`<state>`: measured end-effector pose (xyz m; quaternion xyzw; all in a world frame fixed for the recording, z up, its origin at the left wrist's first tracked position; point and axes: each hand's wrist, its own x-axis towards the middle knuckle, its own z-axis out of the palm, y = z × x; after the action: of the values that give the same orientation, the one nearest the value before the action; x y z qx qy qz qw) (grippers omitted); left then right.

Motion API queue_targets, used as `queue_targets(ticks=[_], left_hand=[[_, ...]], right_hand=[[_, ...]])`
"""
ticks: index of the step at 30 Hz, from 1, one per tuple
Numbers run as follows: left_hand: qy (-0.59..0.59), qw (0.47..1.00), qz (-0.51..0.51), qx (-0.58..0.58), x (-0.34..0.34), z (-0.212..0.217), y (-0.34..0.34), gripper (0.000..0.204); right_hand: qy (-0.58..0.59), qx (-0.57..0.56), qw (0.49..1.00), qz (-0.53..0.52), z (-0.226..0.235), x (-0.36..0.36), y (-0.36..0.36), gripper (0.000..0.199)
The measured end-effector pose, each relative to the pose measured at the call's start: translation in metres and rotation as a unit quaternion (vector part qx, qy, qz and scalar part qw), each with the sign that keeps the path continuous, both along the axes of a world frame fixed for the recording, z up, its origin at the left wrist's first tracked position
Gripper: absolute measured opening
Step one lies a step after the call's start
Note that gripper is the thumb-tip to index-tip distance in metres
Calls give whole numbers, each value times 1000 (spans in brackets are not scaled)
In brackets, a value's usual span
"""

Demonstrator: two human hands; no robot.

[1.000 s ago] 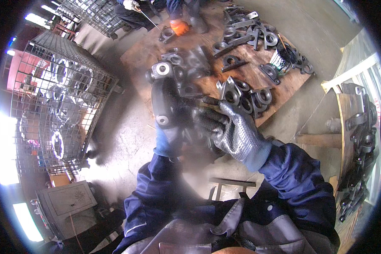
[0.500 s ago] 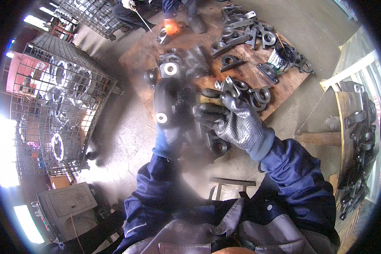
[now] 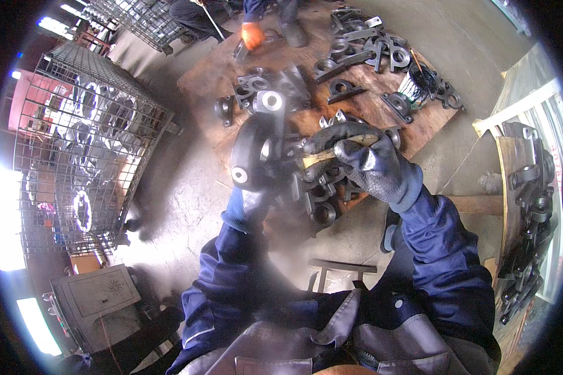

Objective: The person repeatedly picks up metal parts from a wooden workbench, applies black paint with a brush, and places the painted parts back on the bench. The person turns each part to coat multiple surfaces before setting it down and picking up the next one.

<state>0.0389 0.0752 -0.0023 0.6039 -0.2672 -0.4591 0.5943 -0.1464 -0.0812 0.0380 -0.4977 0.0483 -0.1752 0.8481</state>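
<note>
A black cast bearing housing [image 3: 249,145] with a pale machined end at top and bottom is held up on its side in front of me. My left hand [image 3: 254,201], in a grey glove, grips it from below; most of its fingers are hidden behind the casting. Just to the right, my right hand [image 3: 372,164] is closed around a tool with a yellowish wooden handle [image 3: 316,160]. The tool's working end points at the housing's inner side, but blur hides what it is. Several similar housings [image 3: 322,212] lie beneath my hands.
A brown wooden board [image 3: 200,81] carries more dark housings [image 3: 341,90] and a container with dark strands and a stick [image 3: 419,84]. Across it, another person's orange glove [image 3: 252,35] touches a part. Wire cages [image 3: 94,150] stand left; a rack of castings [image 3: 532,206] is at right.
My right hand's fingers, stretched out before, have curled round the wooden handle, whose tip moved toward the housing. The housing's upper end has tipped slightly right. The other person's orange glove shifted slightly.
</note>
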Motion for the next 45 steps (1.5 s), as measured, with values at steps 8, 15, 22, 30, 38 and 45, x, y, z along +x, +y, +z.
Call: queue_targets(ticks=[8, 15, 22, 30, 38, 45], left_hand=[[-27, 998, -15, 49, -3, 11, 3, 63], [-158, 985, 59, 46, 9, -5, -5, 46], [-561, 820, 107, -2, -2, -27, -12, 44], [-682, 729, 46, -17, -35, -25, -23, 47], [-474, 881, 4, -4, -52, -25, -25, 57], [-492, 869, -24, -38, -37, -29, -23, 41]], right_hand=[[-9, -327, 941, -82, 9, -3, -9, 28], [60, -218, 958, -177, 14, -28, -35, 33], [49, 110, 949, -292, -26, 4, -27, 35], [21, 83, 961, -263, -16, 17, -10, 39], [96, -128, 936, -312, 2, 13, -4, 44], [127, -352, 870, -320, 1, 6, -7, 37]])
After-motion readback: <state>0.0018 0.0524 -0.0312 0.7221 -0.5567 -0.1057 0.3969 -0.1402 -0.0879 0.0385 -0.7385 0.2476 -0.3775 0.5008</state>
